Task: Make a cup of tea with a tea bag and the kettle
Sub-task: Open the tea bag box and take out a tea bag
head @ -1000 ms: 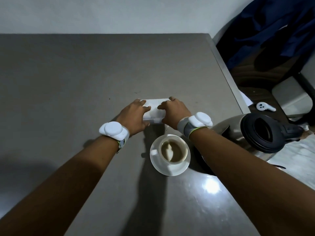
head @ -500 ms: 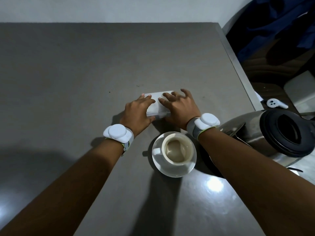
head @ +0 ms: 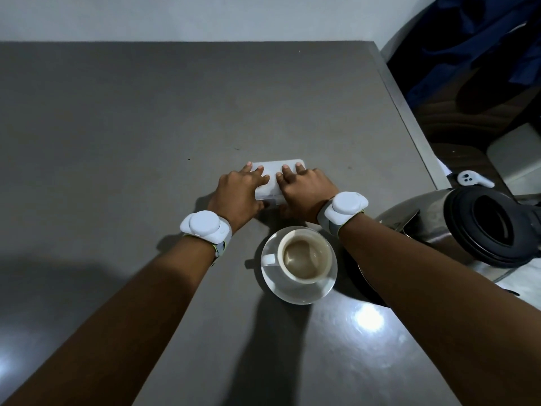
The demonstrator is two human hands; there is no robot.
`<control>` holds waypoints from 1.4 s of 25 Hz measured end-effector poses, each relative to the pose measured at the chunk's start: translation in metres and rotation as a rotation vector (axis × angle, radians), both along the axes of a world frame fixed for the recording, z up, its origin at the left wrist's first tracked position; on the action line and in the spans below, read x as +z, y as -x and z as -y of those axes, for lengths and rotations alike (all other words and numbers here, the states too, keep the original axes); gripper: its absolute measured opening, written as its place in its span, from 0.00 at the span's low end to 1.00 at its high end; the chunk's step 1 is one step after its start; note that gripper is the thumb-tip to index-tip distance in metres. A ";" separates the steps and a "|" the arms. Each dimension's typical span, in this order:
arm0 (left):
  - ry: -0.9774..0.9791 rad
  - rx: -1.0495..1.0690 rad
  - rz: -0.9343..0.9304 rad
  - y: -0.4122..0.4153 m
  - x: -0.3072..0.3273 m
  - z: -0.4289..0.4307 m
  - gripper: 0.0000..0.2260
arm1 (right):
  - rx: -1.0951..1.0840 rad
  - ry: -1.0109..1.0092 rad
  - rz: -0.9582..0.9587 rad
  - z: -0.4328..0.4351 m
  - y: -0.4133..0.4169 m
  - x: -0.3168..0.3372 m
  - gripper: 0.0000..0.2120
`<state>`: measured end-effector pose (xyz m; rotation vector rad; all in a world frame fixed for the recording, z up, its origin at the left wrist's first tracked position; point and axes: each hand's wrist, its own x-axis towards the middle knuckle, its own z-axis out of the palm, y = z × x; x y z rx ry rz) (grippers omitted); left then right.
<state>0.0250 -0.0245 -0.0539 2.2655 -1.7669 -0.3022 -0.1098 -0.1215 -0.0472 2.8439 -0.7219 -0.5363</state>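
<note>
Both hands are down flat on a small white box (head: 276,178) sitting on the grey tabletop (head: 117,127), a bit past the middle and toward the far side. The left hand (head: 238,194) covers the box's left end and the right hand (head: 306,191) covers the right end, fingers spread and lying over the top, fingertips almost meeting in the middle. So neither grip is really closed around it, more like open palms pressed on the lid with the thumbs tucked along the near edge; can't tell if the box is lifted at all, it looks like it's resting on the surface. Each wrist has a chunky white band (head: 205,227) on it. Just near of the hands, between the two forearms, there's a white cup (head: 306,259) on a white saucer (head: 295,291), handle pointing left, with a milky brown drink in it. No tea bag that I can make out in the cup. The kettle (head: 480,227) is right of the cup, steel body, black lid ring, partly tucked behind the right forearm, near the tabletop's right edge. Off the tabletop on the far right there's a small white earbud-looking thing (head: 471,179) on a dark surface, and some dark blue cloth (head: 468,39) up in the corner.
</note>
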 end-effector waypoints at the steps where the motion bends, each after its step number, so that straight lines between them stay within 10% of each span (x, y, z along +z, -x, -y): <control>1: -0.001 -0.007 0.008 0.000 0.001 0.000 0.26 | -0.001 -0.006 -0.005 0.000 0.000 0.000 0.38; 35: 0.022 0.007 -0.146 -0.012 -0.004 -0.002 0.23 | 0.152 -0.091 0.231 -0.022 -0.014 0.037 0.17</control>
